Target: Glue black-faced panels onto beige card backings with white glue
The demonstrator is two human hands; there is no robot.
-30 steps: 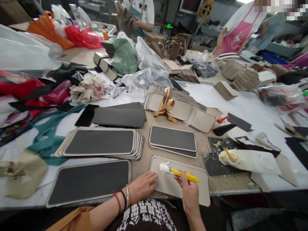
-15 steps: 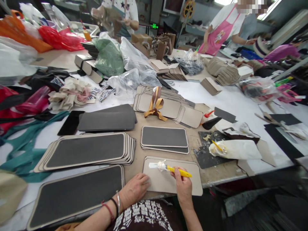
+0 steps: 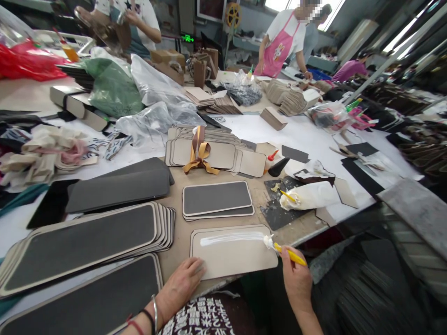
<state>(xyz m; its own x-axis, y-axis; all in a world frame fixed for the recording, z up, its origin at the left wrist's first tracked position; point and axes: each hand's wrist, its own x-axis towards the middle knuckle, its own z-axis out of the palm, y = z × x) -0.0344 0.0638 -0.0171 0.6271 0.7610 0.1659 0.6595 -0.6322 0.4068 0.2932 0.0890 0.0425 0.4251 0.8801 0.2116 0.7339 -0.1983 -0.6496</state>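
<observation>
A beige rounded board (image 3: 233, 260) lies in front of me near the table's front edge, with another edge showing beneath it. One long streak of white paste (image 3: 230, 238) runs along its upper part. My right hand (image 3: 296, 284) is closed around the yellow handle of a brush (image 3: 291, 255). The paste-covered bristles are at the board's upper right corner. My left hand (image 3: 185, 279) rests flat, fingers stretched out, on the board's lower left edge. Just beyond the board sit small dark panels with beige borders (image 3: 216, 199).
Stacked dark panels (image 3: 87, 237) and another large panel (image 3: 91, 298) lie at left. A ribbon-tied stack of boards (image 3: 223, 156) stands behind. To the right is a white paste container (image 3: 314, 195) on a smeared dark sheet (image 3: 275, 218). Co-workers stand across the table.
My right hand has drawn the brush rightward across the board, lengthening the white streak to the right end. My left hand stays on the left edge. The view has turned right.
</observation>
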